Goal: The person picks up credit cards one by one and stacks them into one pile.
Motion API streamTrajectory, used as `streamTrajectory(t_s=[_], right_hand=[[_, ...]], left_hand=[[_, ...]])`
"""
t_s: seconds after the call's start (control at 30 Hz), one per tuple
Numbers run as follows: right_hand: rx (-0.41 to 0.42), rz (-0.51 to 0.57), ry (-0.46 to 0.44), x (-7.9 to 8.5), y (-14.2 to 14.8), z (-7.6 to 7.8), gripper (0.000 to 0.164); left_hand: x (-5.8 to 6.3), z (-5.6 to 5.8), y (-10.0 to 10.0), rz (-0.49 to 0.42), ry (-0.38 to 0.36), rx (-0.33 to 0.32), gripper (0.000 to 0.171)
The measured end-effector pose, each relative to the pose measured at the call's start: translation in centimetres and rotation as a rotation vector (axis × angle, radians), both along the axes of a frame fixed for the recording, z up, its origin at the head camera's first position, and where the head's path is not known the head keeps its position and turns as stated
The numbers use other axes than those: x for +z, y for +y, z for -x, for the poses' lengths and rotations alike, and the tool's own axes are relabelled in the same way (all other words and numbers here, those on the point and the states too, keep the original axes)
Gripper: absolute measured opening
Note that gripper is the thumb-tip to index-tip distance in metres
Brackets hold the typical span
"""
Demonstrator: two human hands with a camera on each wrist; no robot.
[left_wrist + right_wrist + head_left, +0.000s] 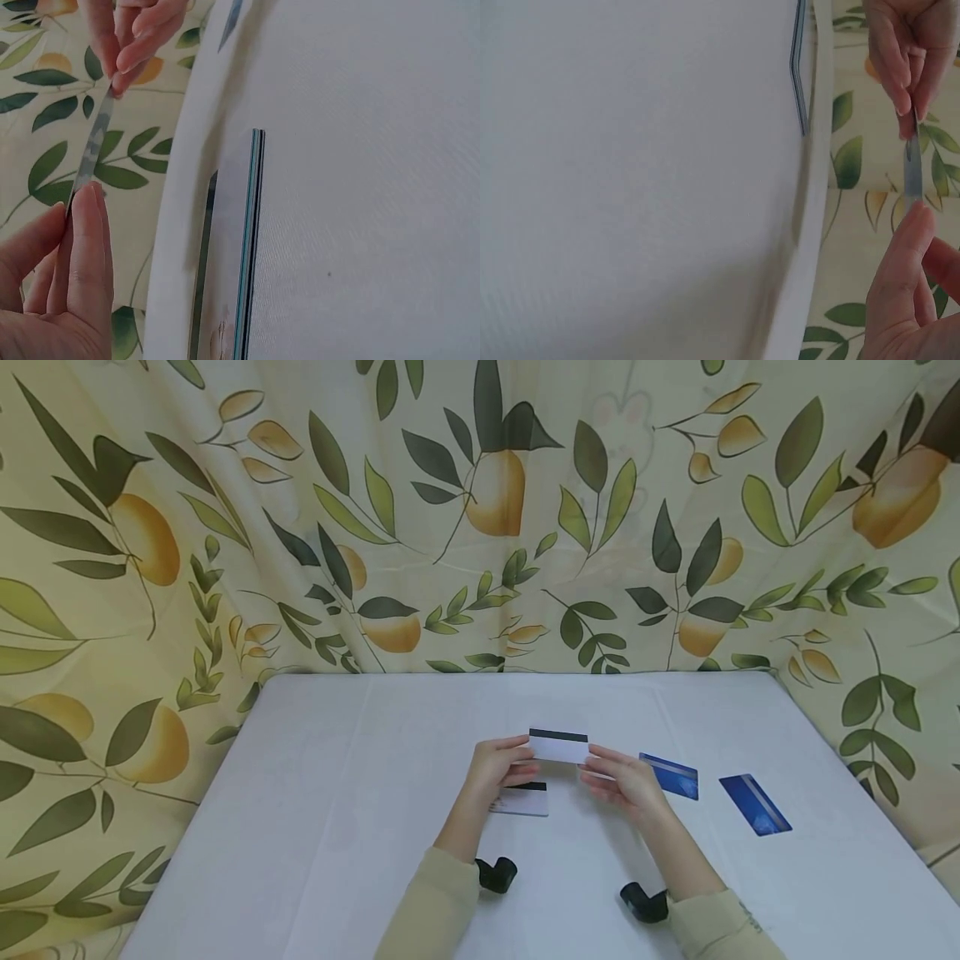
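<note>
A white magnetic-stripe card (558, 747) is held up over the table, its dark stripe along the top edge. My left hand (501, 766) pinches its left end between thumb and fingers. At the other end, fingertips of my right hand (621, 779) pinch the card. Edge-on, the same card (93, 146) shows as a thin strip between the two hands in the left wrist view. Below my left hand lies a neat stack of cards (523, 802), its top one pale with a dark stripe, partly covered by that hand.
Two blue cards lie to the right: one (675, 777) just beyond my right hand, another (756, 805) farther right. Black wrist-worn pieces (497, 875) sit by both sleeves. A leaf-and-fruit patterned cloth (450, 527) hangs behind the white table (360, 827).
</note>
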State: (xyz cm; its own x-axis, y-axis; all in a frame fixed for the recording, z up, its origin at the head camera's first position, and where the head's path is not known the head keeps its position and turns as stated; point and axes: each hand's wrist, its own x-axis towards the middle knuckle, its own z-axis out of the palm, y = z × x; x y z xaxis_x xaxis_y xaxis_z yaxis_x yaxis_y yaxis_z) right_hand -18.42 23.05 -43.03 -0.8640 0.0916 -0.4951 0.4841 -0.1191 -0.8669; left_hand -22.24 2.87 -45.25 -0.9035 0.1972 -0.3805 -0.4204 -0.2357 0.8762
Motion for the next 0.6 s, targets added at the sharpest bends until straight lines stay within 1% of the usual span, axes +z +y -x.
streamTrajectory(t_s=[0.2, 0.3, 0.43, 0.6], right_hand=[[0.013, -0.009, -0.002, -0.2, -0.9, -0.2, 0.049], [0.017, -0.016, -0.004, -0.3, -1.2, -0.2, 0.048], [0.018, 0.005, -0.004, -0.6, -1.7, -0.5, 0.047], [0.008, 0.028, 0.01, -0.9, -2.3, -0.8, 0.045]], left_hand=[[0.1, -0.8, -0.8, 0.024, -0.009, 0.033, 0.033], [0.1, -1.2, -1.2, 0.044, -0.006, 0.032, 0.035], [-0.2, -1.7, -1.7, 0.063, 0.003, 0.027, 0.035], [-0.5, -2.3, -2.3, 0.054, 0.007, 0.035, 0.035]])
